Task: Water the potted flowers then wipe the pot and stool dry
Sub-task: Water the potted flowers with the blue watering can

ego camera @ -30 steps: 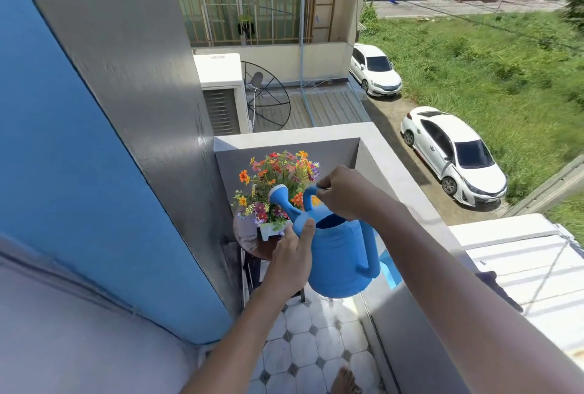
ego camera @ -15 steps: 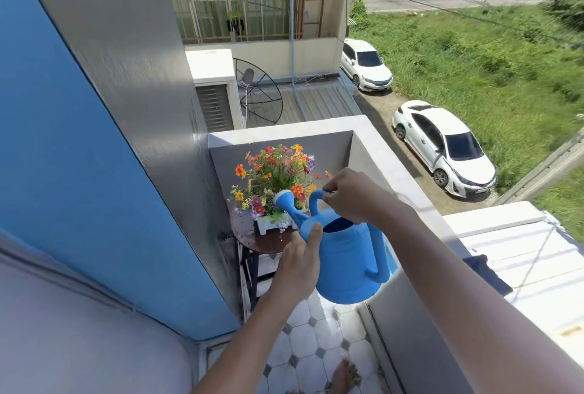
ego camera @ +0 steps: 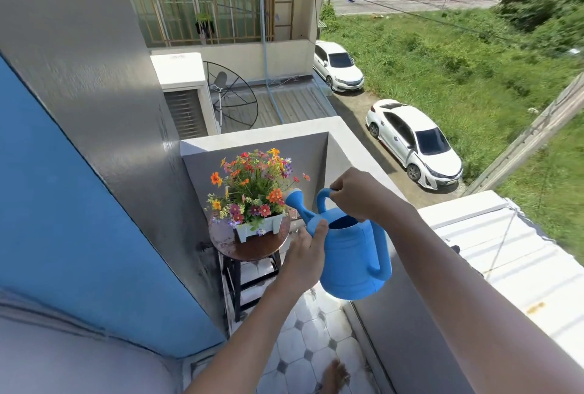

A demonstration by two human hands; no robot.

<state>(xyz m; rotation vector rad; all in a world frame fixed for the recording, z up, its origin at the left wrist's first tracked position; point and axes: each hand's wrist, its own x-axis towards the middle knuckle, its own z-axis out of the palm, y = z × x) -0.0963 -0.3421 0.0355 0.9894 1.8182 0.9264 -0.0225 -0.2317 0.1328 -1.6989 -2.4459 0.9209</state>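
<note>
The right hand (ego camera: 357,193) is clenched on the top handle of the can (ego camera: 350,254), carrying its weight. The left hand (ego camera: 305,256) cups the can's near side, thumb laid up against the base of the spout (ego camera: 298,207), steadying, not lifting.

In the head view, the only one, the can hangs above the tiled floor, just right of the stool (ego camera: 249,245), and is not yet tipped much. The rose on the spout sits beside the flowers (ego camera: 252,186), at about the height of the lower blooms. The white pot (ego camera: 257,229) stands on the stool's round seat, in the corner of the balcony wall (ego camera: 252,140).

To pour well, I would bring the rose over the middle of the blooms first, then tip slowly from the right wrist while the left hand guides the spout's aim. A gentle tilt keeps the stream inside the small pot and off the seat. The seat looks glossy, perhaps wet already, though glare makes that hard to judge. No water is seen leaving the rose.
</note>
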